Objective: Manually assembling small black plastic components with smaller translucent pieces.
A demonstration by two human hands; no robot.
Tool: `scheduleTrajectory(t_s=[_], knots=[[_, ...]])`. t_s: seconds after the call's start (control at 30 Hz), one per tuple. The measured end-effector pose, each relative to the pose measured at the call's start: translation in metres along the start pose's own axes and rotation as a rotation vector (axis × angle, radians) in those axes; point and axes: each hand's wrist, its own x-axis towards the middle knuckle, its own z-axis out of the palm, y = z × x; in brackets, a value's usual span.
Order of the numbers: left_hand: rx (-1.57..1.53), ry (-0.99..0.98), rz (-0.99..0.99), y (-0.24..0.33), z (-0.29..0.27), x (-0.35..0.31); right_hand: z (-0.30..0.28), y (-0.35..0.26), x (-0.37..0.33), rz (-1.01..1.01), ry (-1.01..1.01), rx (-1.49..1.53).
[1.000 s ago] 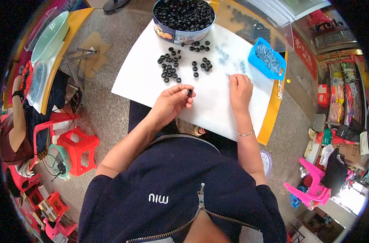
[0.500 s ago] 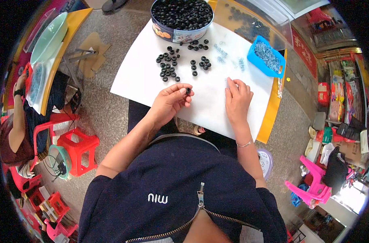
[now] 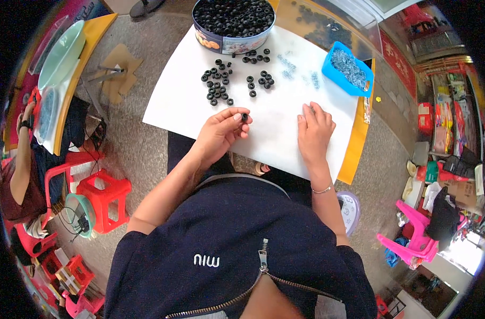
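Observation:
Near the sheet's front edge, my left hand (image 3: 221,132) is closed, its thumb and fingers pinching one black ring-shaped bead (image 3: 244,117). To the right, my right hand (image 3: 316,133) rests on the white sheet (image 3: 277,125) with fingers bent and thumb a little apart from the index finger. Nothing shows clearly in it; a tiny clear piece under its fingertips could be hidden. Beyond my left hand lie loose black beads (image 3: 217,85) in groups. Small clear bluish pieces (image 3: 314,80) are scattered beyond my right hand.
A round tin (image 3: 234,43) full of black beads stands at the far edge. A blue tray (image 3: 327,68) of clear pieces sits at the right. Leftward are another table (image 3: 75,87), a person's arm (image 3: 23,154) and a red stool (image 3: 110,196). A pink chair (image 3: 412,239) stands right.
My right hand has shifted slightly right, its fingers more bent and its index finger drawn back nearer. My left hand keeps hold of the bead. The whole view has shifted a little.

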Motion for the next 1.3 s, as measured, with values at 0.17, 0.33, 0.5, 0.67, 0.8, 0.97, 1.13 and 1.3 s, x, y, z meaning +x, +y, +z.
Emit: scheduleTrajectory(t_s=[0.17, 0.33, 0.5, 0.67, 0.8, 0.97, 1.13, 1.3], knots=[[0.003, -0.008, 0.008, 0.000, 0.000, -0.002, -0.003, 0.000, 0.008, 0.076, 0.038, -0.032], [-0.011, 0.007, -0.003, 0.000, 0.002, -0.002, 0.008, 0.008, 0.047, 0.023, 0.111, -0.043], [-0.012, 0.005, -0.001, -0.002, -0.002, -0.002, 0.016, 0.005, 0.048, -0.003, 0.116, -0.073], [-0.027, -0.004, -0.018, 0.001, 0.001, -0.001, 0.004, 0.004, 0.021, 0.013, 0.136, 0.046], [-0.015, -0.001, -0.010, 0.001, -0.001, -0.001, 0.001, 0.011, 0.021, 0.064, 0.183, 0.078], [0.010, 0.003, 0.002, 0.001, 0.002, -0.001, 0.010, 0.008, 0.035, 0.057, 0.194, 0.116], [0.006, -0.010, 0.003, -0.002, -0.003, -0.001, 0.016, 0.000, 0.043, 0.033, 0.081, 0.069], [0.008, -0.010, -0.003, 0.000, -0.002, -0.003, 0.010, -0.003, 0.038, 0.271, 0.002, 0.717]])
